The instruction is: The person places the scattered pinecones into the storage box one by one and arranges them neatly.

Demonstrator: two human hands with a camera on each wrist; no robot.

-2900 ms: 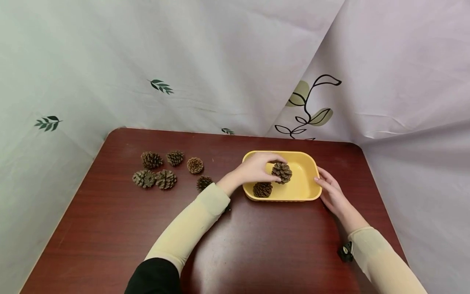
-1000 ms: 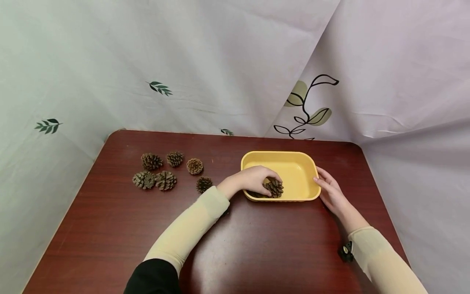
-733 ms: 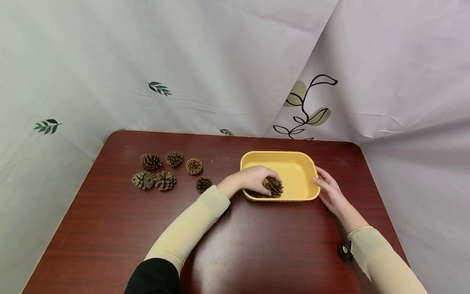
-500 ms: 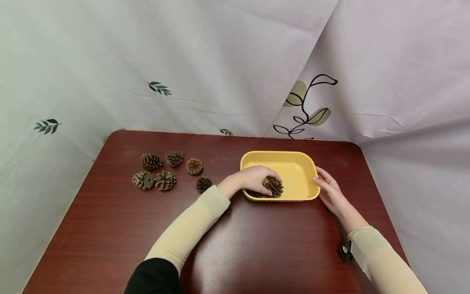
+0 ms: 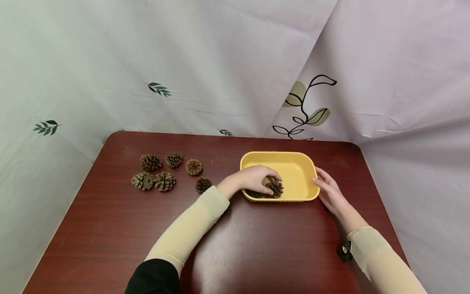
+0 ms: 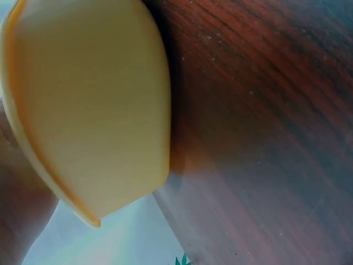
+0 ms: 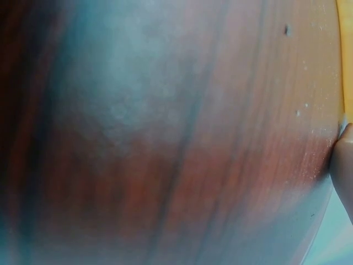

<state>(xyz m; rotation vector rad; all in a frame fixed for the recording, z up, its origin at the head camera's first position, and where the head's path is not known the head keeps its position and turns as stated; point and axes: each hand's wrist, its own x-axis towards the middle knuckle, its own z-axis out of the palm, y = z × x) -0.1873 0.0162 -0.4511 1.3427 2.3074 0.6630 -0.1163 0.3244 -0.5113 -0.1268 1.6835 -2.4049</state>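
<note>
A yellow plastic box [image 5: 299, 179] stands on the table. My left hand [image 5: 257, 179] reaches over its left side, thumb and fingers spread apart around a brown pine cone [image 5: 275, 189] on the box floor. A gap shows between the fingers and the cone's top; the thumb tip lies at its near side. Another pine cone [image 5: 254, 194] sits beside it, mostly hidden under the hand. At the box's right end, my right hand [image 5: 330, 194] grips the wall, thumb at the rim. The left wrist view shows the box's outer wall [image 6: 94, 105].
Several pine cones lie on the left of the dark red table [image 5: 286, 241], among them a pale one [image 5: 143, 181] and a small round one [image 5: 193, 167]. One pine cone [image 5: 203, 185] is close to the left sleeve. A patterned white cloth [image 5: 220, 65] hangs behind the table.
My left hand has lowered the pine cone into the box's near-left part, beside the other one. Just now its fingers have loosened and the cone sits slightly lower. The right hand stays put.
</note>
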